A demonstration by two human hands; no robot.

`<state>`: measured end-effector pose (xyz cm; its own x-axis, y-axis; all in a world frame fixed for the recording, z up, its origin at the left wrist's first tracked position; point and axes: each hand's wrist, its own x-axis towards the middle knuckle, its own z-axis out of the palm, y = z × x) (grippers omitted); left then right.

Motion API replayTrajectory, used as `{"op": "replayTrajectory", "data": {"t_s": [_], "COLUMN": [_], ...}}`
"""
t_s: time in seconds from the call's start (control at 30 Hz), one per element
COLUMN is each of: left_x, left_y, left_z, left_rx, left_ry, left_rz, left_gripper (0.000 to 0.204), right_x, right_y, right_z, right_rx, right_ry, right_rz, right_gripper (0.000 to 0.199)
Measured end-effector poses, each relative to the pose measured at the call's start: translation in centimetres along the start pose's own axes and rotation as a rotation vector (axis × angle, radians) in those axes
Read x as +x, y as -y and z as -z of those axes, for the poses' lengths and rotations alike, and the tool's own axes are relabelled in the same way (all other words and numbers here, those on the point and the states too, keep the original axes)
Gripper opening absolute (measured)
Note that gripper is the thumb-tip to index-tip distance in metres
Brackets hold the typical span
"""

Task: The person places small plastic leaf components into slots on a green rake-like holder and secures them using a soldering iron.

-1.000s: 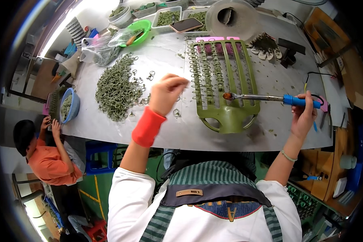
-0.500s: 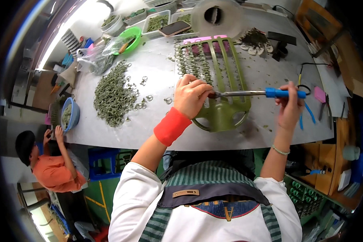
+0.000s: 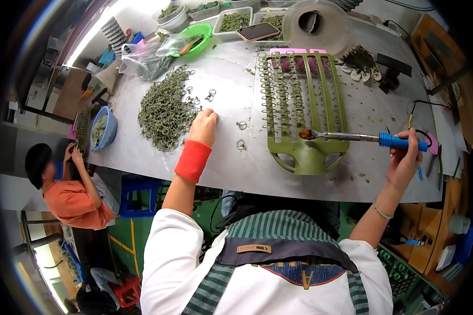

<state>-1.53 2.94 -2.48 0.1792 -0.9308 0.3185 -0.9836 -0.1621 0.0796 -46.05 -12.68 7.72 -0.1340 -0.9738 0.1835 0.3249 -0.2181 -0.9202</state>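
My left hand (image 3: 204,127) is at the right edge of a pile of small green rings (image 3: 163,110), fingers bent and drawn together; what they pinch, if anything, is hidden. My right hand (image 3: 407,157) is wrapped round the blue handle of a soldering iron (image 3: 352,137), held level with its brownish tip over the lower part of a green slotted rack (image 3: 307,157). Rows of rings (image 3: 281,94) fill the rack's left bars, while its right bars look bare. A few loose rings (image 3: 241,135) lie between the pile and the rack.
A pink block (image 3: 294,52) is under the rack's far end. Behind stand a phone (image 3: 257,31), a green bowl (image 3: 199,44) and a clear tub (image 3: 231,23). A soiled glove (image 3: 360,63) and a black stand (image 3: 391,71) lie right. A co-worker (image 3: 76,194) sits left beside a blue basin (image 3: 108,131).
My left hand has moved left from the rack to the ring pile. The soldering iron stays in my right hand, its tip over the rack. The whole view has shifted a little.
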Motion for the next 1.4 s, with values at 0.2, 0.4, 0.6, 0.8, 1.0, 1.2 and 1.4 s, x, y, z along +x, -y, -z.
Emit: {"op": "replayTrajectory", "data": {"t_s": [0.2,0.4,0.6,0.8,1.0,1.2,1.4], "left_x": [1.8,3.3,4.5,4.8,4.6,3.9,0.3], "left_y": [-2.8,-14.4,-18.7,-18.9,-18.6,-11.9,-6.2], "left_z": [2.0,7.0,4.7,1.9,2.4,4.3,0.6], "left_rx": [-0.265,-0.981,-0.717,-0.427,-0.408,-0.695,-0.191], "left_ry": [-0.102,-0.024,-0.185,-0.287,-0.302,-0.135,0.086], "left_rz": [0.291,-0.031,-0.208,-0.282,-0.276,0.116,-0.128], "left_gripper": [0.010,0.019,0.016,0.014,0.015,0.005,0.011], "right_x": [0.2,0.2,0.3,0.0,0.5,1.0,1.2], "right_y": [0.1,-0.3,-1.7,-2.7,-1.1,0.0,0.6], "right_z": [0.4,1.7,1.6,0.7,1.7,2.5,2.1], "right_rx": [-0.006,-0.001,0.041,0.095,0.047,0.033,0.013], "right_ry": [-0.003,-0.027,-0.002,-0.018,-0.003,-0.008,-0.012], "right_rz": [0.010,-0.012,-0.039,-0.070,-0.021,-0.021,0.021], "right_gripper": [0.029,0.026,0.026,0.025,0.025,0.028,0.029]}}
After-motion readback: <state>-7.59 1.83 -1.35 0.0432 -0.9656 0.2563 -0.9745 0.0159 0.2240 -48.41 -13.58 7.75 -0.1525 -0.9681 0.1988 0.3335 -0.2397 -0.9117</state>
